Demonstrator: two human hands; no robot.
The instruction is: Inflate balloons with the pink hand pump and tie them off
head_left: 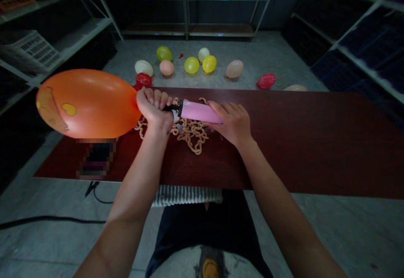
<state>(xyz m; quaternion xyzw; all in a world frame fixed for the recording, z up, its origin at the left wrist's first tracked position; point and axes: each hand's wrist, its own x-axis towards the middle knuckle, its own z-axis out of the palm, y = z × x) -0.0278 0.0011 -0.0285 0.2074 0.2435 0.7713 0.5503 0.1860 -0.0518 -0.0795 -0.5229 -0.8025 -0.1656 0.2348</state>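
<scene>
A large inflated orange balloon (pixel 91 103) with a yellow printed pattern hangs off to the left. My left hand (pixel 154 107) is closed around its neck, where the black nozzle of the pump goes into my fist; the balloon's mouth is hidden. In my right hand (pixel 233 122) is the pink barrel of a hand balloon pump (pixel 198 112), gripped at its right end. The pump lies nearly level above the table. Below it, a tan plastic chain (pixel 192 135) is heaped in loops on the tabletop.
The dark red table (pixel 299 143) spans the view, with a blurred-out dark object (pixel 96 158) at its left. Several balloons, such as a yellow balloon (pixel 209 64) and a red balloon (pixel 267 80), lie on the floor beyond. Metal shelves (pixel 186 30) stand around; a black cable (pixel 53 219) crosses the floor.
</scene>
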